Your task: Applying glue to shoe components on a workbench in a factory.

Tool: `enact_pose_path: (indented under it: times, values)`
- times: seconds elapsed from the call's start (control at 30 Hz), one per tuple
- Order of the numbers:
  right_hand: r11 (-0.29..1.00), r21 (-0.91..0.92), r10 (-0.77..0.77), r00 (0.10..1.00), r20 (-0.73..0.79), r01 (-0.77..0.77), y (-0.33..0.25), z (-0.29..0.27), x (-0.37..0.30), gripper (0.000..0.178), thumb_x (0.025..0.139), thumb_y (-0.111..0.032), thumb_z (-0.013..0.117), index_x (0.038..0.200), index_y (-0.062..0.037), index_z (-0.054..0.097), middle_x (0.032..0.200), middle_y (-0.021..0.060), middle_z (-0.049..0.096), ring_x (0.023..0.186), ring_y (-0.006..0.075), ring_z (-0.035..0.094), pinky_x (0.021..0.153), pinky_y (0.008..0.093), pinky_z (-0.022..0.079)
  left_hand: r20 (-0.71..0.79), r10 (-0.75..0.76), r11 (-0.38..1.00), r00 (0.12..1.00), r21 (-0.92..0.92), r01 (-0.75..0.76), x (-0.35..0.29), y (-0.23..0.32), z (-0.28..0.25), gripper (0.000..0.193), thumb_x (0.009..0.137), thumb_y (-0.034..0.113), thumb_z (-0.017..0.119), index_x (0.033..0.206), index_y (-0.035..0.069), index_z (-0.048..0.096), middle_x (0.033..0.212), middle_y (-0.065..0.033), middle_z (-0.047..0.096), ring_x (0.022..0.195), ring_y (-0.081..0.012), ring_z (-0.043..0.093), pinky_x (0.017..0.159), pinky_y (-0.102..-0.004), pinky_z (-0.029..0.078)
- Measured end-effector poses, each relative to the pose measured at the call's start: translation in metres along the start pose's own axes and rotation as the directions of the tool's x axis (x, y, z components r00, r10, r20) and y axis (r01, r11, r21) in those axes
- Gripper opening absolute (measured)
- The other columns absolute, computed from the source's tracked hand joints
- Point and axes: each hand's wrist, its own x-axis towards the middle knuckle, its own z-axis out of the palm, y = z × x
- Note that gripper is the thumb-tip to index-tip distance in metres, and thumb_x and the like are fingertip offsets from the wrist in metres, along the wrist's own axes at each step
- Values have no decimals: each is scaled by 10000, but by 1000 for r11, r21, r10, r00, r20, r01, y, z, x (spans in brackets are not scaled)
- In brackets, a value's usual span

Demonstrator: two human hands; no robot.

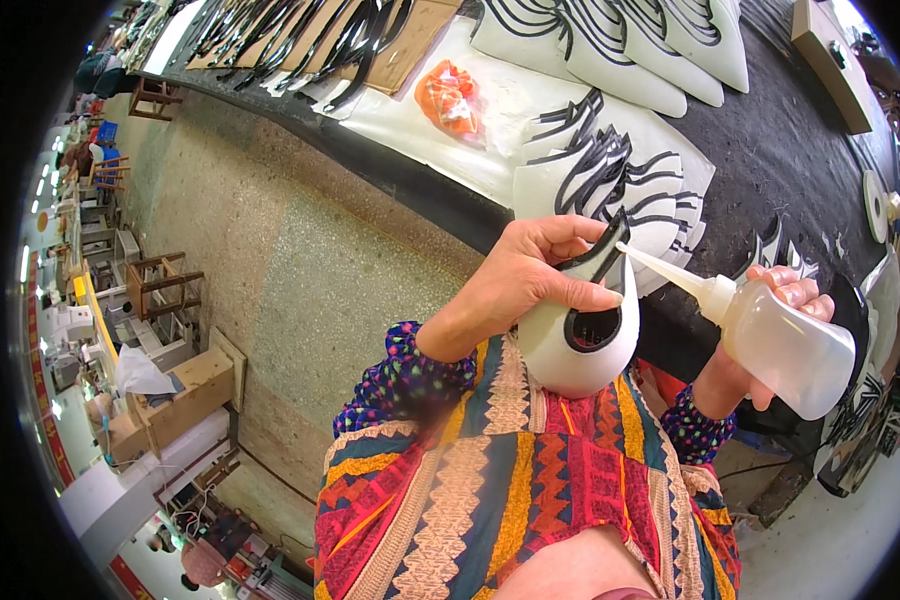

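My left hand [525, 285] pinches a white shoe upper [582, 365] in front of my body, thumb on its near side. The piece is curved, with black trim around an oval opening and along its raised tip. My right hand [725, 375] is wrapped around a translucent squeeze bottle [795, 352], tilted on its side and partly full of pale liquid. Its long white nozzle [670, 271] points left, the end at or very near the black-edged tip of the upper; exact contact is hard to tell. Just beyond my hands lies a fanned stack of white pieces with black trim [635, 190].
A black-topped worktable [770, 120] runs beyond my hands. On it are larger white cut pieces [610, 45], black strips [300, 40] on cardboard, an orange-and-white bundle [450, 97] and a wooden box [832, 65]. A stool [165, 285] stands on the speckled floor at left.
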Motion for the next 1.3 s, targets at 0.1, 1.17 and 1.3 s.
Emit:
enact_pose_path:
  times: [0.1,1.17,1.3]
  values:
    - [1000,-11,0,1000,-8,0,-3,1,3,865,416,-597,713,1050,-87,419,1014,51,483,978,243,475,875,404,417,6,-10,1000,1000,-12,10,-1,0,1,522,580,-61,716,1059,-39,509,818,-60,611,726,-83,561,678,-199,446]
    - [998,58,-36,992,121,29,4,-4,10,840,439,-572,729,1055,-90,422,987,54,499,948,248,499,867,397,426,-23,46,998,999,35,-45,0,-8,7,480,615,-52,699,1061,-40,523,826,-38,609,733,-61,545,673,-196,443]
    - [999,36,-13,999,32,12,7,-6,8,829,429,-544,748,1048,-95,427,989,63,511,972,252,489,879,399,417,-15,41,998,999,39,-40,0,-9,5,491,619,-42,702,1073,-46,516,818,-33,605,730,-61,541,675,-196,442]
